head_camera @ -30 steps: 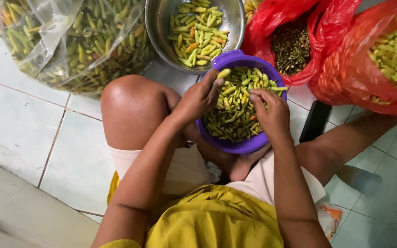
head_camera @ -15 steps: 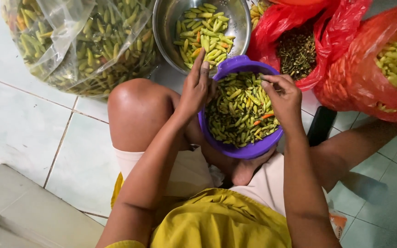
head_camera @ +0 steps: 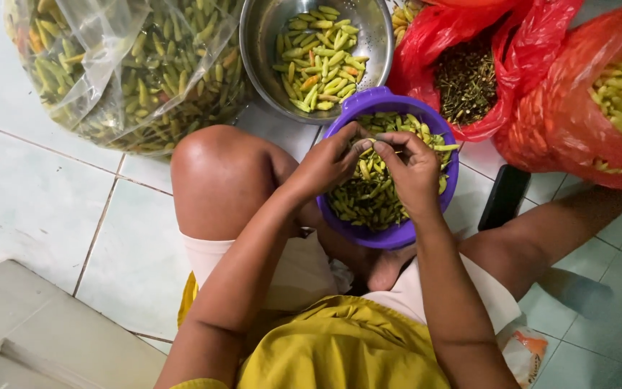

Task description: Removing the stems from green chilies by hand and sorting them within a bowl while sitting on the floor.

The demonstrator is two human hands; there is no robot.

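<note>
Pinching one small green chili [head_camera: 366, 146] between left hand [head_camera: 329, 162] and right hand [head_camera: 412, 167], just above the purple bowl [head_camera: 397, 234] at its far rim. Best gripped near the stem and twisted off cleanly over the bowl. Stem itself hidden behind fingertips; steel bowl [head_camera: 268, 57] and red bags [head_camera: 541, 94] cut off at the top edge.
</note>
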